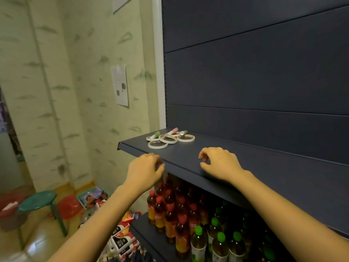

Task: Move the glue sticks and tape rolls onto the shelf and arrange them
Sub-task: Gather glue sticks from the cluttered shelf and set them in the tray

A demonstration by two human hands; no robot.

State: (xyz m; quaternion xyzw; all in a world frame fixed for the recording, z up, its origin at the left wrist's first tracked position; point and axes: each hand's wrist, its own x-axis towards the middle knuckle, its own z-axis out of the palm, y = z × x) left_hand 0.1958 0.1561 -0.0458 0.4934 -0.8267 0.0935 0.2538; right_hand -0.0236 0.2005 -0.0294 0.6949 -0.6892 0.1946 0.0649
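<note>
Four flat white tape rolls and three glue sticks (cylindrical, pastel caps) lay clustered mid-frame on the matte dark shelf, near its left end. Left hand and right hand hovered at the front edge, fingers loosely curled, holding nothing.

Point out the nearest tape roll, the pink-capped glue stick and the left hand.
nearest tape roll [157, 145]: head view, on its front rim.
pink-capped glue stick [172, 131]: head view, on its barrel.
left hand [144, 168]: head view, on the back of the hand.
</note>
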